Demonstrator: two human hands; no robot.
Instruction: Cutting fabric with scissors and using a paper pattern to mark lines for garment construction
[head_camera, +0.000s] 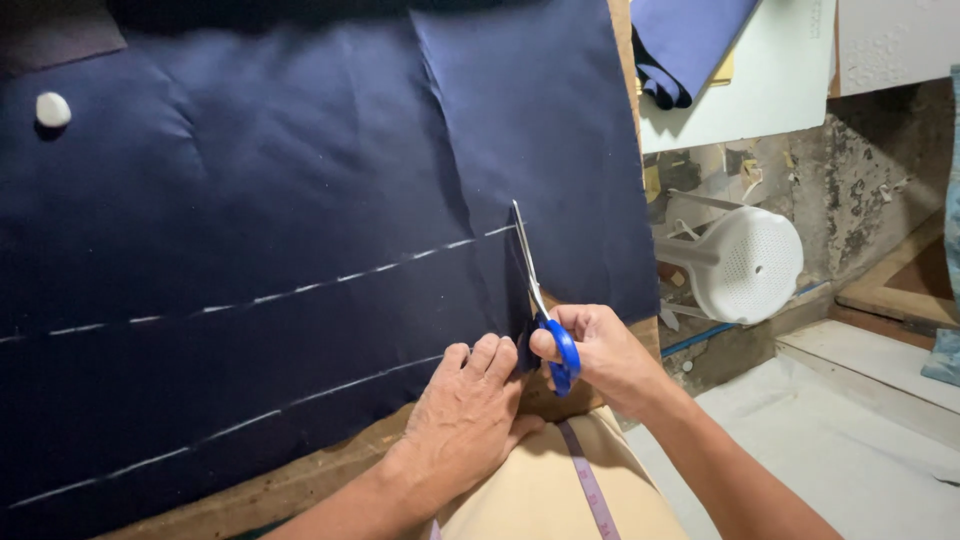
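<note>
A person is looking down at a wooden table (300, 485) covered by a large dark blue cloth (300, 180) marked with two long white chalk lines (300, 288). The right hand (600, 355) is gripping a pair of scissors (545, 315) with blue handles, fingers curled and clamped through the loops, near the table's front edge. The metal blades are pointing away from the person and lying against the cloth, reaching the end of the upper chalk line close to the cloth's right edge. The left hand (465, 415) is lying flat on the cloth just beside the scissors, fingers stretched out and close together, pressing the cloth down. A measuring tape (590, 485) is hanging over the person's tan clothing below the hands. A white piece of chalk (52, 110) is sitting on the cloth near the far left corner. A white plastic stool (745, 262) is lying on its side on the floor beyond the table's right edge.
</note>
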